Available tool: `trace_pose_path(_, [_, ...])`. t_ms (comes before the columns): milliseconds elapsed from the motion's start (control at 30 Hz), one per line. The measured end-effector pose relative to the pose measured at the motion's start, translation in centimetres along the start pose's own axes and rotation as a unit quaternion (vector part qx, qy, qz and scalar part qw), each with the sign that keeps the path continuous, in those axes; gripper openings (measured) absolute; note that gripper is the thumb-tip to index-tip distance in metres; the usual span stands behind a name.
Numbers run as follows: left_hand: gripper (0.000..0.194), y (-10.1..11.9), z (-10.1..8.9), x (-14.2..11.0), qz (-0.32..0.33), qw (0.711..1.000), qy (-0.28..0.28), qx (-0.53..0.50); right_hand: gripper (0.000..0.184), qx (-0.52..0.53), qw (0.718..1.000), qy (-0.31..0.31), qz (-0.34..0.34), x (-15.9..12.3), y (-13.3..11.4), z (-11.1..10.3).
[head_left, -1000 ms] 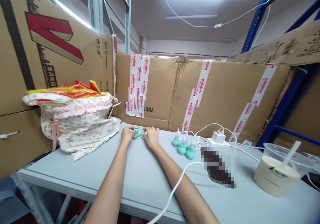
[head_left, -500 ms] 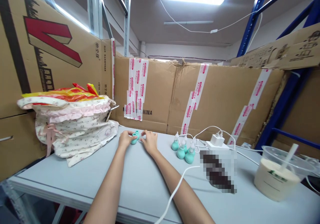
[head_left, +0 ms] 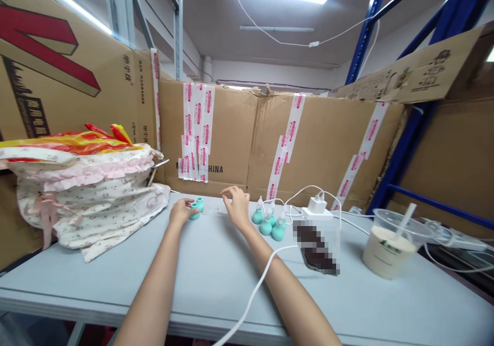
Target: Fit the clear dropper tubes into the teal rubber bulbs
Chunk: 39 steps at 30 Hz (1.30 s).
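Observation:
Toward the back of the grey table, my left hand has its thumb and fingers closed round a small teal squeeze bulb with an open top. A second teal bulb stands right behind it, also without a tip. To their right lie small clear pieces, too faint to make out well. My right hand hovers just past these, fingers bent but apart, with nothing visible in them. Several teal bulbs with clear pointed tips stand grouped to the right of that hand.
A floral cloth bag sits at the left. A white charger with cables, a phone with a blurred screen and a drink cup are at the right. One white cable crosses my right forearm. Cardboard walls the back.
My right hand has moved right, away from the teal bulbs, and its fingers have spread. My left hand stays at the front bulb. The whole view has shifted toward the right.

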State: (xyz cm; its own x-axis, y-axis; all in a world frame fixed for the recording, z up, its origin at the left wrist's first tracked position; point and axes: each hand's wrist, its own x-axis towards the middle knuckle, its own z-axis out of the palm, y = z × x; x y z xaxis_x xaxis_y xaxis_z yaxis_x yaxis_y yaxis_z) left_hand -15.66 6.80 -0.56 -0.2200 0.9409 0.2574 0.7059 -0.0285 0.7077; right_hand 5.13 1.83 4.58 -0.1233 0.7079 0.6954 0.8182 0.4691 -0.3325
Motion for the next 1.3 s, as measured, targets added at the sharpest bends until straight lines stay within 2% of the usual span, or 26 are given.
trace_pose_path(100, [0.046, -0.1, -0.2, 0.0, -0.009, 1.0, -0.008, 0.019, 0.017, -0.036, 0.999, -0.012, -0.023, -0.4, 1.1, -4.1])
trace_pose_path(167, [0.046, -0.1, -0.3, 0.0, -0.022, 0.999, -0.013, 0.036, 0.017, -0.084, 0.996, 0.004, -0.027, -1.1, 2.1, -6.6])
trace_pose_path(233, [0.044, 0.0, -0.5, -0.2, -0.035, 0.998, -0.025, 0.053, 0.017, -0.135, 0.991, 0.017, -0.013, -1.8, 3.2, -8.6])
trace_pose_path(300, [0.039, 0.2, -0.6, -0.4, -0.041, 0.996, -0.034, 0.065, 0.016, -0.181, 0.983, 0.019, 0.001, -2.4, 4.2, -9.6])
trace_pose_path(400, [0.037, 0.3, -0.7, -0.6, -0.036, 0.996, -0.033, 0.071, 0.013, -0.232, 0.973, 0.006, 0.012, -2.9, 5.4, -9.9])
trace_pose_path(567, [0.037, 0.2, -0.7, -0.6, -0.021, 0.996, -0.032, 0.077, 0.012, -0.272, 0.961, -0.041, 0.023, -3.3, 6.4, -9.1])
trace_pose_path(800, [0.038, 0.2, -0.9, -0.4, -0.01, 0.996, -0.036, 0.079, 0.01, -0.27, 0.958, -0.087, 0.031, -3.5, 6.4, -8.6])
trace_pose_path(933, [0.039, 0.6, -1.0, -0.7, -0.012, 0.996, -0.06, 0.071, 0.009, -0.265, 0.958, -0.105, 0.034, -3.4, 6.2, -8.6])
trace_pose_path(1300, [0.044, 0.4, -1.1, -0.4, -0.008, 0.997, -0.081, 0.007, 0.025, -0.275, 0.948, -0.137, 0.082, -3.5, 6.1, -9.6])
